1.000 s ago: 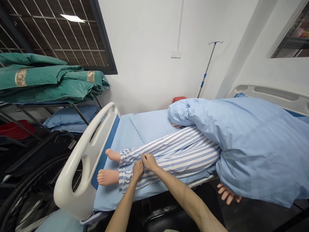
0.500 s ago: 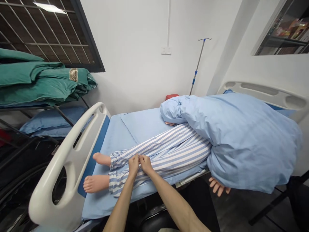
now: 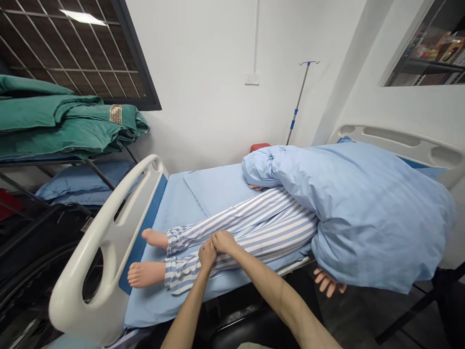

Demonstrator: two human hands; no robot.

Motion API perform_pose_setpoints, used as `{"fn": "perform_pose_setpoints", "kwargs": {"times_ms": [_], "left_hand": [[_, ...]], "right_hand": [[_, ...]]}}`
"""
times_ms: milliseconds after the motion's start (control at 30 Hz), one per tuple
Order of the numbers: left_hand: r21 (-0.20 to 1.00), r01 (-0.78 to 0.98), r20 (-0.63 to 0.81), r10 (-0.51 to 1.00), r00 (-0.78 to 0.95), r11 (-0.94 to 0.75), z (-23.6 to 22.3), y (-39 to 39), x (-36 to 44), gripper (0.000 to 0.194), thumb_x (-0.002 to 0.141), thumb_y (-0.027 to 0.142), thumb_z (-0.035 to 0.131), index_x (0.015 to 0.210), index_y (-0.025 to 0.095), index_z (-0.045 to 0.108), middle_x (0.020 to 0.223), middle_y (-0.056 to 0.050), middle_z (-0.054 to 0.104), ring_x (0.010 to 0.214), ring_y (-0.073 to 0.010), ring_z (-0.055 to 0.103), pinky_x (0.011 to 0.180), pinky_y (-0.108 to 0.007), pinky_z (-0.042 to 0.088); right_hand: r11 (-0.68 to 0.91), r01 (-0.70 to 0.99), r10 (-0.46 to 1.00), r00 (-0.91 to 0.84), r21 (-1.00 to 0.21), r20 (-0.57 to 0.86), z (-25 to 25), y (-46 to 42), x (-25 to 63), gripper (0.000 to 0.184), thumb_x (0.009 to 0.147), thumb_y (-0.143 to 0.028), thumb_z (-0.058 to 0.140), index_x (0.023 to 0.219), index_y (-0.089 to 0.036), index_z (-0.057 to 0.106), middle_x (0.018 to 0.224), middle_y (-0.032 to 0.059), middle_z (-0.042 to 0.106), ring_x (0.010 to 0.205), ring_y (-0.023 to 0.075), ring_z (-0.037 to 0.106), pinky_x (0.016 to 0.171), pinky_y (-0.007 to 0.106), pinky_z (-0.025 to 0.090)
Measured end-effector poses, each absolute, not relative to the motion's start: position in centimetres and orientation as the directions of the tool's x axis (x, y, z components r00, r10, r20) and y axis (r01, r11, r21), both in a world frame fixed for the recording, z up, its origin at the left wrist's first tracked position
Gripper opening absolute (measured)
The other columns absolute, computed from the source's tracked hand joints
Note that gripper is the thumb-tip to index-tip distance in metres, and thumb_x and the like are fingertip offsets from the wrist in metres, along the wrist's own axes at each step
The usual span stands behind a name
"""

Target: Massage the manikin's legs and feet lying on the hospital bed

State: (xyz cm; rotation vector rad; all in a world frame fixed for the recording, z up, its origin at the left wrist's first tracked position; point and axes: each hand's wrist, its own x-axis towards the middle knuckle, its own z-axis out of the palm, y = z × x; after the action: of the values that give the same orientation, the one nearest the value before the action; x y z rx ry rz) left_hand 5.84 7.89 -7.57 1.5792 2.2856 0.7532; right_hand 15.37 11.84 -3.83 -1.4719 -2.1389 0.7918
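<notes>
A manikin's legs in blue-and-white striped trousers [image 3: 279, 237] lie along the bed, with bare feet [image 3: 147, 275] towards the footboard. My left hand [image 3: 207, 253] is closed over the nearer lower leg. Against it, slightly higher and to the right, is my right hand [image 3: 223, 241], also closed, its fingers meeting the left hand by the thumb. Whatever the fingers may hold is hidden beneath the knuckles. A bunched light blue quilt [image 3: 363, 208] covers the upper body, and a manikin hand [image 3: 329, 282] hangs out below it.
The white footboard [image 3: 105, 242] rises at left and the headboard [image 3: 399, 138] at far right. Behind the bed are a drip stand [image 3: 298, 102] and a red object [image 3: 259, 147]. Green folded bedding [image 3: 72, 121] sits on a rack at left, above a wheelchair wheel [image 3: 32, 281].
My right hand has turned and shifted slightly right, its fingers now lying over the edge of my left hand. The left fist has tilted and dropped a little. The view has moved slightly.
</notes>
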Motion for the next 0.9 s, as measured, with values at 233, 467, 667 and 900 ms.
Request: {"fn": "perform_pose_setpoints", "kwargs": {"times_ms": [233,467,667,900], "left_hand": [[0.625,0.719,-0.014,0.926,-0.378,0.303,-5.4,7.4,6.8,0.034,0.097,0.022,0.042,0.078,0.019,0.071,0.092,-0.010,0.076,0.086,-0.0208,0.065,0.076,-0.028,0.040],[0.848,0.501,0.092,0.883,-0.461,0.173,-3.0,9.2,9.9,0.044,0.094,0.029,0.042,0.050,0.021,0.046,0.054,-0.002,0.055,0.058,-0.0151,0.049,0.061,-0.027,0.033],[0.876,0.410,0.021,0.829,-0.559,0.254,-4.3,8.8,10.6,0.043,0.094,0.025,0.038,0.052,0.023,0.044,0.059,-0.006,0.058,0.062,-0.0180,0.051,0.066,-0.031,0.037],[0.826,0.499,0.031,0.862,-0.505,0.262,-4.9,8.6,10.4,0.040,0.095,0.027,0.035,0.059,0.023,0.052,0.074,-0.010,0.070,0.075,-0.0219,0.061,0.074,-0.032,0.041]], "right_hand": [[0.285,0.716,0.943,-0.328,-0.637,0.052,-5.1,10.7,16.7,0.041,0.105,-0.025,0.037,0.088,-0.018,0.074,0.091,0.0125,0.076,0.082,0.0214,0.067,0.072,0.029,0.040],[0.223,0.570,0.969,-0.216,-0.791,0.118,-6.1,11.4,17.5,0.045,0.107,-0.022,0.033,0.077,-0.018,0.066,0.081,0.0065,0.073,0.075,0.0144,0.062,0.066,0.022,0.037],[0.214,0.669,0.970,-0.229,-0.712,0.076,-5.6,11.0,17.4,0.038,0.106,-0.023,0.038,0.083,-0.017,0.069,0.084,0.0084,0.074,0.074,0.0156,0.061,0.069,0.025,0.037],[0.326,0.768,0.912,-0.408,-0.551,-0.030,-2.8,12.6,19.0,0.033,0.101,-0.025,0.048,0.092,-0.013,0.077,0.094,0.0164,0.077,0.084,0.0233,0.067,0.075,0.031,0.043]]}}
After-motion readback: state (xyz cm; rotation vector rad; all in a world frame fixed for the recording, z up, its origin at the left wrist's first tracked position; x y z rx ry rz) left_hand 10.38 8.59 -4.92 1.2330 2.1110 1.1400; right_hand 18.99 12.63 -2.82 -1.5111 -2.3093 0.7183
